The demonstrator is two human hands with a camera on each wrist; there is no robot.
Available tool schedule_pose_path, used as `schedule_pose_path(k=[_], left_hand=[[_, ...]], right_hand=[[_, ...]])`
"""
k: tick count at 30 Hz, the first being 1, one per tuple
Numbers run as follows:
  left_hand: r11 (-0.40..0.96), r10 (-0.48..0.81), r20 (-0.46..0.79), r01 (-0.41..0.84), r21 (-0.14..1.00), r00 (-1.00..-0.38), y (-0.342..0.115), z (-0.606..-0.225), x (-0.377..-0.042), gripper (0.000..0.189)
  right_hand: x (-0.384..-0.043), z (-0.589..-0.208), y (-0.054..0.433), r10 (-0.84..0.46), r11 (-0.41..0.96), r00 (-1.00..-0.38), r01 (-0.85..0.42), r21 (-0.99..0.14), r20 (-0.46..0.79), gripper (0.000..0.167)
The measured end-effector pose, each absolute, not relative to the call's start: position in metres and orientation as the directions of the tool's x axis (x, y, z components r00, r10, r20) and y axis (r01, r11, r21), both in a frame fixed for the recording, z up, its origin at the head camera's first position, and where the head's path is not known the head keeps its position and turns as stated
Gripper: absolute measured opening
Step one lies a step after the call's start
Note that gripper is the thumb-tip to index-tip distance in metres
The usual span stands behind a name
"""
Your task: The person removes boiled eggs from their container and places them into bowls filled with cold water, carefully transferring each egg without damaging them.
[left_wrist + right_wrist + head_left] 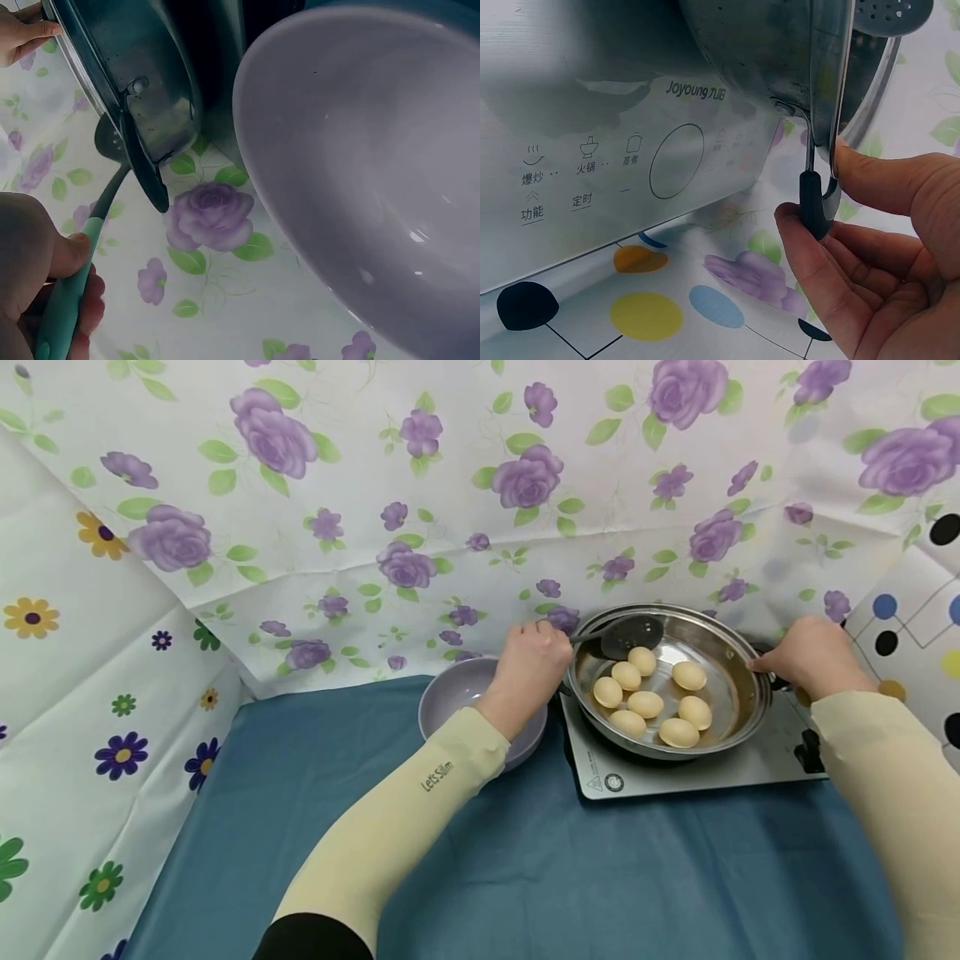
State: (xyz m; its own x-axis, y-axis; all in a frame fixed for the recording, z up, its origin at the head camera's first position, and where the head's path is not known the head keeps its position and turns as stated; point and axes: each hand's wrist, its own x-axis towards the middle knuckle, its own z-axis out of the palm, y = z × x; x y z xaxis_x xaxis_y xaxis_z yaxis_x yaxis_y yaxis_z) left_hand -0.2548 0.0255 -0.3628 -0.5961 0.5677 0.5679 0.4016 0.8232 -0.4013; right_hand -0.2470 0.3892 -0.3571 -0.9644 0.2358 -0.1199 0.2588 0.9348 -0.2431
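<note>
My left hand (528, 668) grips a slotted spoon by its green handle (69, 300), with the thumb lying along it in the left wrist view. The spoon's dark perforated head (636, 635) is over the back left part of a stainless steel pot (678, 652). Several pale tan eggs (678, 732) lie spread on the pot's floor. On the opposite side, my right hand (810, 656) pinches the pot's dark side handle (814, 201), thumb at the rim and fingers underneath. A second side handle (141, 157) faces the left hand.
Beneath the pot is a silver induction cooktop (637, 783) with touch markings. A lilac bowl (453, 693) stands left of it, partly behind my left forearm. Blue cloth (337, 760) covers the table. Flowered sheets (465, 527) close off the back and sides.
</note>
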Motion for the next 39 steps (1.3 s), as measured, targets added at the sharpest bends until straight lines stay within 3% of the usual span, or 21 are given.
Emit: schedule_pose_path(k=[14,23,30,39], left_hand=[[0.829,0.555,0.38,0.459,-0.319,-0.74,0.024,-0.357,-0.25,0.033],[0.828,0.559,0.289,0.507,-0.24,-0.777,0.027,-0.355,-0.249,0.029],[0.854,0.518,0.103,0.51,-0.1,-0.849,0.028,-0.352,-0.249,0.014],[0.819,0.573,0.106,0.56,-0.126,-0.813,0.03,-0.346,-0.237,0.008]], right_hand=[[-0.25,-0.359,0.39,0.232,0.944,-0.968,0.249,-0.215,-0.1,0.072],[-0.251,-0.36,0.387,0.27,0.934,-0.957,0.287,-0.211,-0.108,0.079],[-0.25,-0.361,0.387,0.259,0.938,-0.961,0.274,-0.21,-0.099,0.079],[-0.252,-0.36,0.385,0.262,0.938,-0.959,0.279,-0.207,-0.104,0.08]])
